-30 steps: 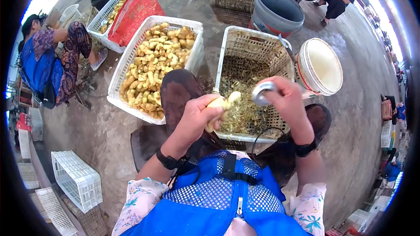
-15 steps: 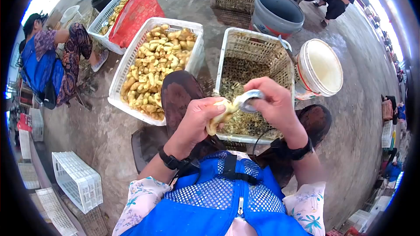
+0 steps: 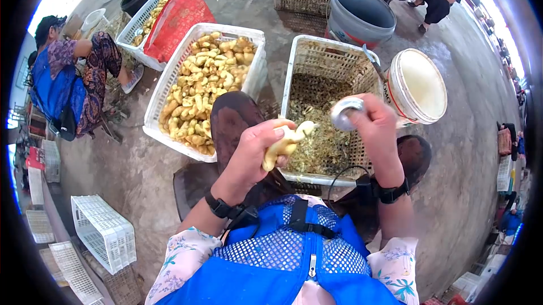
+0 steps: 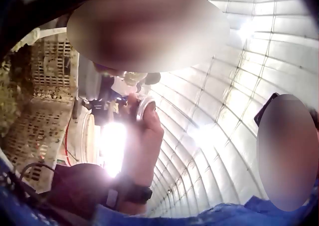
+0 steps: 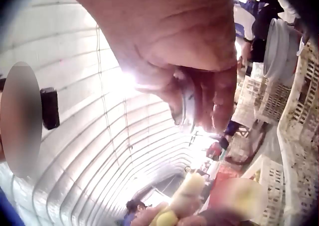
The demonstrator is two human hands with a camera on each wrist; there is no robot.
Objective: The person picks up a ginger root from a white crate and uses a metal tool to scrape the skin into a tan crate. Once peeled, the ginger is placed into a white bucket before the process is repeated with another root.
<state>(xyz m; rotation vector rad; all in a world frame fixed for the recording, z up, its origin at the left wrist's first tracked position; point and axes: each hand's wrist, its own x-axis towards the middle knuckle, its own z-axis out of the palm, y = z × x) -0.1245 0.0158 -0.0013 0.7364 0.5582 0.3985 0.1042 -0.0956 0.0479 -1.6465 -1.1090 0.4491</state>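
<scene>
My left hand [image 3: 254, 149] grips a knobbly piece of pale, peeled-looking ginger [image 3: 280, 147], its thin end pointing right. My right hand [image 3: 378, 124] pinches a silvery metal ring [image 3: 343, 115] between thumb and fingers, a short gap to the right of the ginger. In the right wrist view the ring [image 5: 188, 104] sits in the curled fingers, and the ginger [image 5: 187, 195] shows low down. Both hands are over the near end of a dirty white crate [image 3: 287, 87] with wet yellowish scrapings [image 3: 325, 146] at its bottom.
Left of that crate stands a white crate [image 3: 258, 61] full of ginger pieces [image 3: 206, 87]. A white bucket [image 3: 396, 87] and a grey bucket [image 3: 362, 19] stand right and behind. A person in a blue vest [image 3: 54, 87] sits at far left; an upturned white crate [image 3: 102, 231] lies lower left.
The ring in my right hand came left onto the ginger's end half a second ago and has since moved back right, clear of it. My left hand keeps its grip on the ginger.
</scene>
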